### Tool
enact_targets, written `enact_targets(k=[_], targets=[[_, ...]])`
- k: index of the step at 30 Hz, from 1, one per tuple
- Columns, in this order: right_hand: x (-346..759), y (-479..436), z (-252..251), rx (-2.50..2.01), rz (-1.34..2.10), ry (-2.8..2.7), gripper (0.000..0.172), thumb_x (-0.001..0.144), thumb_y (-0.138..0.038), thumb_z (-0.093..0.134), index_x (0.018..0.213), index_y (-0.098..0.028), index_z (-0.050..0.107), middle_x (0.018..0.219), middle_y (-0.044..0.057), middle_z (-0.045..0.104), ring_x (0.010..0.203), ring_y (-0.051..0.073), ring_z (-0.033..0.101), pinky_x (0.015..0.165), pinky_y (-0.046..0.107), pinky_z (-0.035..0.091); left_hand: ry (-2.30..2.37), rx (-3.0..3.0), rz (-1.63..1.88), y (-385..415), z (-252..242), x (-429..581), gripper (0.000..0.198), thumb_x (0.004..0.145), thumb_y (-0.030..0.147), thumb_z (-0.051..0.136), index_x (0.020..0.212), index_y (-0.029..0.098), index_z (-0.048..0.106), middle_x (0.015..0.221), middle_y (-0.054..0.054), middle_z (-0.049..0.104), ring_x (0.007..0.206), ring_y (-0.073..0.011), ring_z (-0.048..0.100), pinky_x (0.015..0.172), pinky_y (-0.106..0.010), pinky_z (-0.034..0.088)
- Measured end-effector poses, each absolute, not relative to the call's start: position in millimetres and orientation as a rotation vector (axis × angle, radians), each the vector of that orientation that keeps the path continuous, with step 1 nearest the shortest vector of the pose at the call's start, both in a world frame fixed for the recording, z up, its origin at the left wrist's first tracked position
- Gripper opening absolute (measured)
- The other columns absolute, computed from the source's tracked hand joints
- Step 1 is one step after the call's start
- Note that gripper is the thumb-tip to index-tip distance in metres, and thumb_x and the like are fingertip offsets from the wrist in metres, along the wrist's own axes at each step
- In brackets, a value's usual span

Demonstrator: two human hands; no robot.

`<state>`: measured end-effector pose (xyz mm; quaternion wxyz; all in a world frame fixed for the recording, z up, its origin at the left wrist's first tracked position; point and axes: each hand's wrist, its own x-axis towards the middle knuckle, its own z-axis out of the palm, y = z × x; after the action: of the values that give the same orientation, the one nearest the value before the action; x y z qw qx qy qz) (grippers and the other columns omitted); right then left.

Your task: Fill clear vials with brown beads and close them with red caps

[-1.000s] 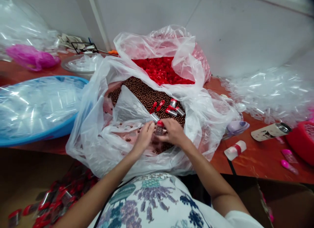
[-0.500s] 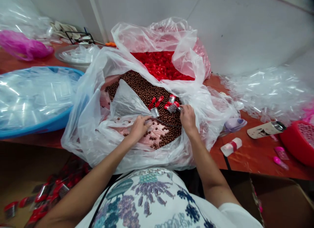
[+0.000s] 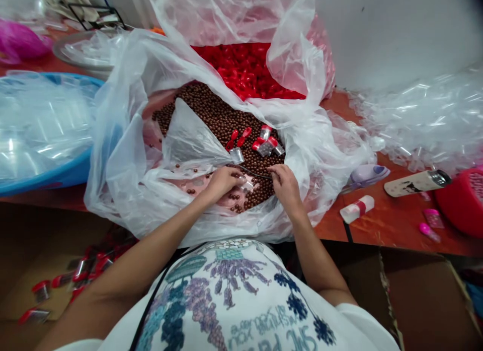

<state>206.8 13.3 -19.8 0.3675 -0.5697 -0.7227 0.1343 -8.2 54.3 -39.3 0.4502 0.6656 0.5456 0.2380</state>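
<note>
My left hand (image 3: 225,182) is closed at the fingertips on a small clear plastic container (image 3: 247,184), low over the brown balls. My right hand (image 3: 287,186) is at the right side of the heap, thumb and fingers bent together; what is between them, if anything, is hidden. Small brown balls (image 3: 211,109) fill a large bag-lined container with a translucent white liner (image 3: 124,139). On the balls lie several small red-capped clear containers (image 3: 266,145), two red spoon-shaped pieces (image 3: 244,136) and another clear container (image 3: 237,155). A clear plastic sheet (image 3: 192,132) covers part of the heap.
Behind is a bag of red pieces (image 3: 249,71). A blue basin (image 3: 56,177) of clear plastic pieces stands left; more clear pieces (image 3: 418,114) are piled right. A tumbler (image 3: 411,184), a white roll (image 3: 356,209) and a red basin (image 3: 462,202) are on the right.
My right hand has let go of a red-capped container on the balls and drawn back toward me. My left hand has moved slightly right with a clear container. The view has tilted down.
</note>
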Motion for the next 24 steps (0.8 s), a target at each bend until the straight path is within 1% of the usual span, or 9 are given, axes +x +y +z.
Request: enact_targets(k=[3, 8, 11, 13, 15, 19, 24], targets=[[213, 8, -21, -1.469, 0.383, -1.786, 0.029, 0.087, -0.01, 0.041, 0.102, -0.022, 0.063, 0.103, 0.007, 0.062, 0.101, 0.02, 0.056, 0.093, 0.038, 0.045, 1.263, 1.633, 0.53, 50, -38, 9, 0.024, 0.066, 0.03, 0.071, 0.086, 0.017, 0.076, 0.083, -0.005, 0.073, 0.073, -0.0199, 0.064, 0.069, -0.027, 0.043], [217, 3, -23, -1.457, 0.415, -1.714, 0.029, 0.087, -0.011, 0.041, 0.102, -0.023, 0.063, 0.103, 0.007, 0.061, 0.102, 0.02, 0.056, 0.094, 0.037, 0.045, 1.182, 1.502, 0.535, 42, -33, 29, 0.018, 0.057, 0.025, 0.077, 0.073, 0.017, 0.075, 0.069, -0.002, 0.07, 0.063, -0.0179, 0.061, 0.062, -0.026, 0.044], [218, 2, -24, -1.46, 0.415, -1.683, 0.029, 0.087, -0.011, 0.041, 0.101, -0.022, 0.064, 0.103, 0.007, 0.061, 0.101, 0.019, 0.056, 0.094, 0.036, 0.045, 1.161, 1.387, 0.497, 41, -31, 31, 0.016, 0.059, 0.022, 0.075, 0.074, 0.016, 0.075, 0.061, -0.001, 0.067, 0.053, -0.0149, 0.056, 0.053, -0.025, 0.042], [218, 2, -24, -1.46, 0.42, -1.669, 0.029, 0.087, -0.011, 0.041, 0.101, -0.022, 0.064, 0.103, 0.007, 0.061, 0.101, 0.019, 0.057, 0.094, 0.036, 0.045, 1.136, 1.295, 0.471, 42, -31, 30, 0.014, 0.062, 0.022, 0.073, 0.074, 0.015, 0.074, 0.06, -0.001, 0.065, 0.047, -0.0126, 0.052, 0.048, -0.024, 0.04], [218, 3, -23, -1.455, 0.428, -1.662, 0.03, 0.086, -0.011, 0.041, 0.101, -0.022, 0.064, 0.103, 0.007, 0.061, 0.101, 0.019, 0.057, 0.094, 0.035, 0.045, 1.093, 1.19, 0.467, 43, -32, 29, 0.015, 0.061, 0.022, 0.075, 0.073, 0.014, 0.073, 0.063, -0.002, 0.065, 0.045, -0.011, 0.051, 0.047, -0.023, 0.041], [218, 7, -22, -1.45, 0.436, -1.664, 0.031, 0.086, -0.01, 0.039, 0.1, -0.021, 0.064, 0.102, 0.007, 0.062, 0.101, 0.019, 0.057, 0.094, 0.035, 0.045, 1.001, 0.929, 0.446, 43, -31, 25, 0.019, 0.062, 0.023, 0.077, 0.077, 0.013, 0.07, 0.067, -0.003, 0.066, 0.046, -0.0094, 0.054, 0.048, -0.022, 0.045], [216, 16, -19, -1.442, 0.465, -1.695, 0.031, 0.087, -0.013, 0.039, 0.101, -0.022, 0.065, 0.104, 0.007, 0.062, 0.102, 0.019, 0.058, 0.095, 0.035, 0.044, 0.936, 0.645, 0.431, 36, -26, 17, 0.024, 0.064, 0.025, 0.079, 0.082, 0.016, 0.065, 0.063, 0.001, 0.062, 0.047, -0.0104, 0.058, 0.041, -0.017, 0.043]])
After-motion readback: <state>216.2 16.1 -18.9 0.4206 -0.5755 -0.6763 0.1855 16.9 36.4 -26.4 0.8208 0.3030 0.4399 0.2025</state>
